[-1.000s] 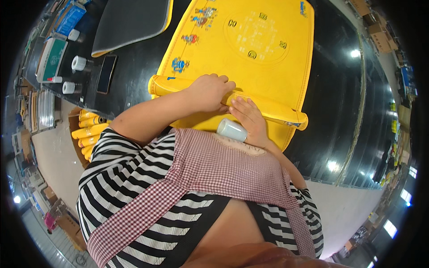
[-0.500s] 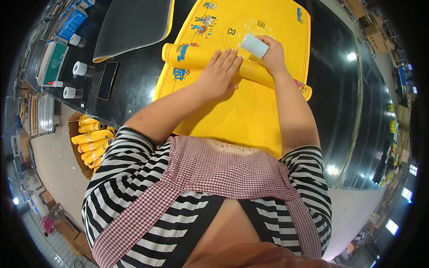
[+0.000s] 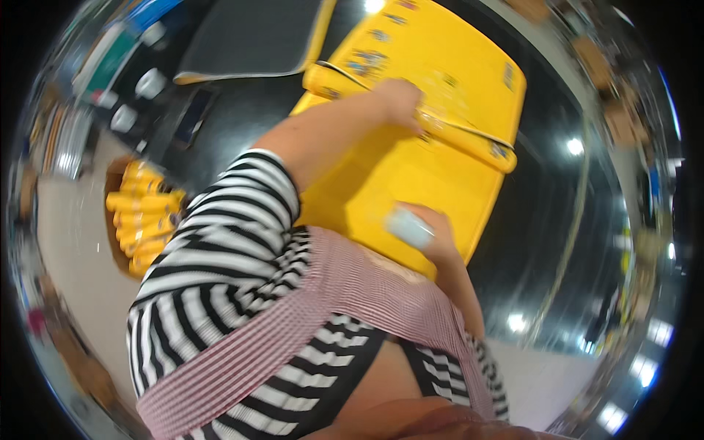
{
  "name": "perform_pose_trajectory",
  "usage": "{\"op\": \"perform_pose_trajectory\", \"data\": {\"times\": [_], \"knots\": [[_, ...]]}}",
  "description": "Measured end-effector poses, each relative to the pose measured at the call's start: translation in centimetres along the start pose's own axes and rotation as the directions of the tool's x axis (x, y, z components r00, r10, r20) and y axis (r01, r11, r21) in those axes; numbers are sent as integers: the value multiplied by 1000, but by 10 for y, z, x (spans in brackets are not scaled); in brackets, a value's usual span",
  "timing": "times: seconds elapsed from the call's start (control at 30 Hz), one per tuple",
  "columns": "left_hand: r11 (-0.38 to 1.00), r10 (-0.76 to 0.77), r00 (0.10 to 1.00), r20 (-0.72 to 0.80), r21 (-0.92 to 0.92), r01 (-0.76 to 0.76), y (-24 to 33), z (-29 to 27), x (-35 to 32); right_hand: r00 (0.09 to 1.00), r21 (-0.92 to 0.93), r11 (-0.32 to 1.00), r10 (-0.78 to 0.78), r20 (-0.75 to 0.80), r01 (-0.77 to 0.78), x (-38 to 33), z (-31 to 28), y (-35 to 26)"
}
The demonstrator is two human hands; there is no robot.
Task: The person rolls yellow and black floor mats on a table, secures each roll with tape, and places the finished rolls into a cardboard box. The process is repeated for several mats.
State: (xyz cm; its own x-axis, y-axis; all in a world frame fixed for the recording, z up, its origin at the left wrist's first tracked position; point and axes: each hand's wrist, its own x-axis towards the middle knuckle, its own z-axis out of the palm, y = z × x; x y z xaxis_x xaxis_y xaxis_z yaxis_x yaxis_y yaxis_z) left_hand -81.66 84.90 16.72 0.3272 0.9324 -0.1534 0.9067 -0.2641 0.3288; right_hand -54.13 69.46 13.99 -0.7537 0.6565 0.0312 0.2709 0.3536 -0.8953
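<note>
The person wears a checked apron (image 3: pixel 367 282) over striped sleeves (image 3: pixel 220 220). Close in front of it, the right hand (image 3: pixel 438 233) is closed around a small pale roll (image 3: pixel 411 227), slightly blurred, over a plain yellow surface (image 3: pixel 352 198). Farther out, the left hand (image 3: pixel 400 101) lies over the middle of a yellow rolled mat (image 3: pixel 469 141), which stretches crosswise over the yellow surface on a black table (image 3: pixel 535 249); how tightly its fingers grip cannot be told. Off to the left, yellow rolls (image 3: pixel 143 220) fill a carton (image 3: pixel 117 246). Beyond are a phone (image 3: pixel 194 116), white rolls (image 3: pixel 150 84) and a dark grey mat (image 3: pixel 253 40) with yellow edging.
</note>
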Motion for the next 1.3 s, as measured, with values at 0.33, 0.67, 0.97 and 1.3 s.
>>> {"op": "perform_pose_trajectory", "data": {"times": [0.33, 0.67, 0.97, 1.3], "knots": [[708, -599, 445, -665, -700, -92, -48, -66, -253, 227, 351, 427, 843, -487, -833, -258, -148, 127], [383, -858, -448, -251, -893, -234, -228, -24, -542, 181, 477, 482, 818, -547, -735, -188, -117, 110], [-296, -846, -533, -17, -816, 496, -309, 125, -564, 163, 576, 504, 825, -541, -644, -216, -117, 100], [985, 69, 681, -729, 159, 71, -120, 60, -290, 167, 99, 344, 664, -729, -934, -188, -95, 130]]}}
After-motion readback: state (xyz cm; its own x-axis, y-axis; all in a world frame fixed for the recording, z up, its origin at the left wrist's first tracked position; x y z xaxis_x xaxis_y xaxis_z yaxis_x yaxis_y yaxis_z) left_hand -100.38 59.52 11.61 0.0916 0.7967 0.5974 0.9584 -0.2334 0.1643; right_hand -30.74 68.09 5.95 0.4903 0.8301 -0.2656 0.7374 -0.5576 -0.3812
